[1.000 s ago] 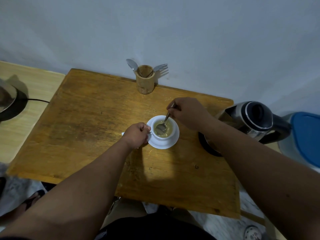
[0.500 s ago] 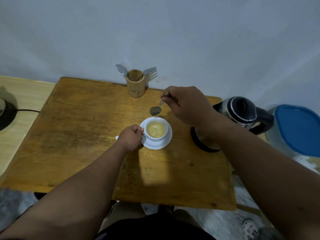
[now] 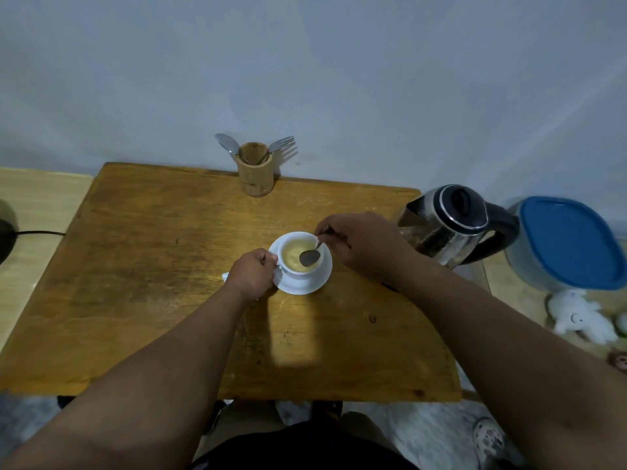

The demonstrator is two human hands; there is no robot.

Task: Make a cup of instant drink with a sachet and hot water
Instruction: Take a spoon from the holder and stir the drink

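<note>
Nearest the camera, two bare forearms reach forward over the front edge of a wooden counter (image 3: 142, 266). At the middle of the counter a white cup (image 3: 298, 257) stands on a white saucer (image 3: 305, 283), and the cup holds a pale yellowish drink. The left hand (image 3: 252, 274) is curled at the cup's left side, its grip pinched on the cup's handle and resting over the saucer's left rim. A small white scrap (image 3: 225, 276) pokes out from under that hand on its left; what it is cannot be told. The right hand (image 3: 359, 245) hovers just right of the cup, its grip pinched on the handle of a metal spoon (image 3: 310, 256). That spoon's bowl sits low over the drink on the cup's right side; whether it touches the liquid cannot be told.

Right of that hand, at the counter's right edge, stands a glass and steel kettle (image 3: 451, 225) with a black lid and black handle, partly hidden by the right forearm. Beyond the counter on the right, a container with a blue lid (image 3: 570, 242) sits lower down, with a white soft toy (image 3: 576, 315) in front of it. At the far edge of the counter, against the wall, a wooden holder (image 3: 255, 176) stands upright with another spoon (image 3: 228, 144) and a fork (image 3: 280, 144) leaning out of it.
</note>
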